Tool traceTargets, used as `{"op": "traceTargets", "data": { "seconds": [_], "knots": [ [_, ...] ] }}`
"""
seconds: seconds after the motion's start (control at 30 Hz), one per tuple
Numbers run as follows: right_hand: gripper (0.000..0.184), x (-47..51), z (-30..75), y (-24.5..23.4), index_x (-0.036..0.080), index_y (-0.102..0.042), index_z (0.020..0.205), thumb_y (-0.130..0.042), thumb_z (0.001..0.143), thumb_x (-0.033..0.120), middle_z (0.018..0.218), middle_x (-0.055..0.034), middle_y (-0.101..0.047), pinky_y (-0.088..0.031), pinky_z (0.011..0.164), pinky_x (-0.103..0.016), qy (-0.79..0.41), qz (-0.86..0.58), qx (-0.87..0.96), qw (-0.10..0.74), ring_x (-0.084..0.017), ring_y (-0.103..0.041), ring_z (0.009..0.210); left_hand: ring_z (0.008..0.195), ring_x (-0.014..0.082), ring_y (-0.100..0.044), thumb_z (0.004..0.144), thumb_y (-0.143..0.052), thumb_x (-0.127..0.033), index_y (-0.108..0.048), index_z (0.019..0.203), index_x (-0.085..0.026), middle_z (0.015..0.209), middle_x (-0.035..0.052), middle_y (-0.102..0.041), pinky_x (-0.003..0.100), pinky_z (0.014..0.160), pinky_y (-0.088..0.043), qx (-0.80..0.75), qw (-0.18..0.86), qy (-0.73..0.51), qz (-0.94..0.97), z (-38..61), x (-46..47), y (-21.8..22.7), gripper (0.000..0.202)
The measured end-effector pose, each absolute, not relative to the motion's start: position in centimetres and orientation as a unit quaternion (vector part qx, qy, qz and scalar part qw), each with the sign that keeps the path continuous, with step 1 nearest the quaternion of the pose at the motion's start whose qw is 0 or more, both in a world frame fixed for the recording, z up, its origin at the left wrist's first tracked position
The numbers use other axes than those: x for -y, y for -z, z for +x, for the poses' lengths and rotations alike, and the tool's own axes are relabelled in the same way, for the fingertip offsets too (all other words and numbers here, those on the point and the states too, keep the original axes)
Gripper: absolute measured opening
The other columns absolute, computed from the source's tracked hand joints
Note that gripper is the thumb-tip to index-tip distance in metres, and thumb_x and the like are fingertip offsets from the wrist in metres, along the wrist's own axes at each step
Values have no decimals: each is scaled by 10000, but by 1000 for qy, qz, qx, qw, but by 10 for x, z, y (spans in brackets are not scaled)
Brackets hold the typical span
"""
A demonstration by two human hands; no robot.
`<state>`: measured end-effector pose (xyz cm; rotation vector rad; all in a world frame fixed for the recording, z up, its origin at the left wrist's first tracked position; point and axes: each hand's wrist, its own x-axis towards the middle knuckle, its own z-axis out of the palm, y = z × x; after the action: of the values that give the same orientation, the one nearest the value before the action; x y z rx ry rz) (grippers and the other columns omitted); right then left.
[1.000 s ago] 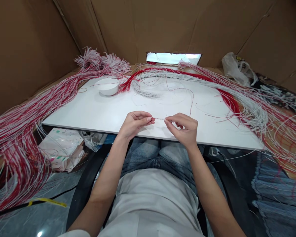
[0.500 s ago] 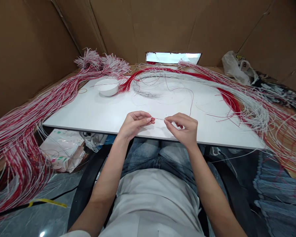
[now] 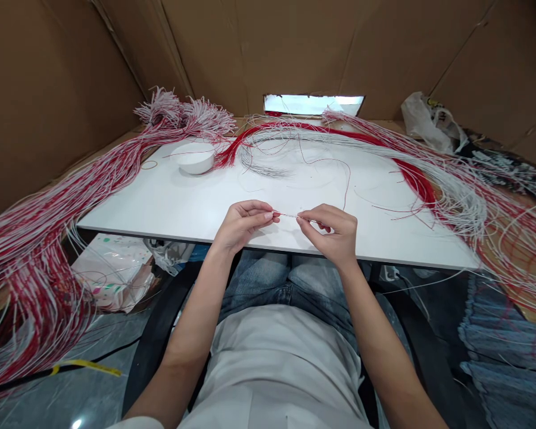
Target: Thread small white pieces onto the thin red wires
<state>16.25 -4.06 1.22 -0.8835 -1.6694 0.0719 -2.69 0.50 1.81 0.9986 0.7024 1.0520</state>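
Between my two hands a thin red and white wire (image 3: pixel 287 215) is stretched level, just above the front part of the white table (image 3: pixel 196 208). My left hand (image 3: pixel 245 223) pinches its left end between thumb and forefinger. From the other side my right hand (image 3: pixel 330 229) pinches the same strand, with its other fingers curled in. A loose red wire (image 3: pixel 349 179) runs from behind the right hand toward the back of the table. Too fine to make out is how the red and white strands join between the fingertips.
A white bowl (image 3: pixel 195 159) stands at the back left, beside a bundle of red wires (image 3: pixel 234 149) and white wires (image 3: pixel 268 167). Red-and-white wire bundles (image 3: pixel 111 170) drape over the left side. More white wires (image 3: pixel 464 208) hang at the right. Cardboard walls (image 3: pixel 205 53) enclose the table.
Both hands hold nearly the same place and grip. The right hand has shifted very slightly to the left.
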Motion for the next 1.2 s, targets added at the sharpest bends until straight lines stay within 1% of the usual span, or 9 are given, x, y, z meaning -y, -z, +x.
{"op": "traceTargets", "data": {
  "seconds": [0.37,0.8,1.03,1.2],
  "knots": [
    [86,40,163,-12,193,-682,761,-620,797,146,632,-1,-656,-396,484,-242,-28,-384,715,583,-95,-504,528,675,136,-707,532,-846,-130,-728,767,-135,729,45,-753,187,699,-534,-314,702,-469,435,-28,-5,-17,263],
    [80,40,162,-13,195,-687,770,-622,795,156,627,1,-654,-400,492,-242,-29,-386,714,584,-98,-513,529,677,140,-709,527,-848,-125,-720,765,-130,746,53,-756,195,696,-528,-322,695,-470,438,-26,-5,-18,271],
    [82,40,162,-12,203,-688,764,-623,796,164,628,1,-652,-405,489,-250,-28,-392,712,583,-102,-512,521,696,166,-712,517,-848,-135,-714,760,-127,752,63,-755,238,729,-532,-336,685,-473,441,-25,-4,-19,278],
    [87,40,162,-12,202,-688,764,-620,795,157,639,-2,-658,-405,488,-246,-25,-396,709,582,-103,-523,530,708,173,-714,508,-851,-135,-713,763,-127,756,65,-755,245,741,-529,-339,686,-470,439,-26,-4,-19,290]
  ]
}}
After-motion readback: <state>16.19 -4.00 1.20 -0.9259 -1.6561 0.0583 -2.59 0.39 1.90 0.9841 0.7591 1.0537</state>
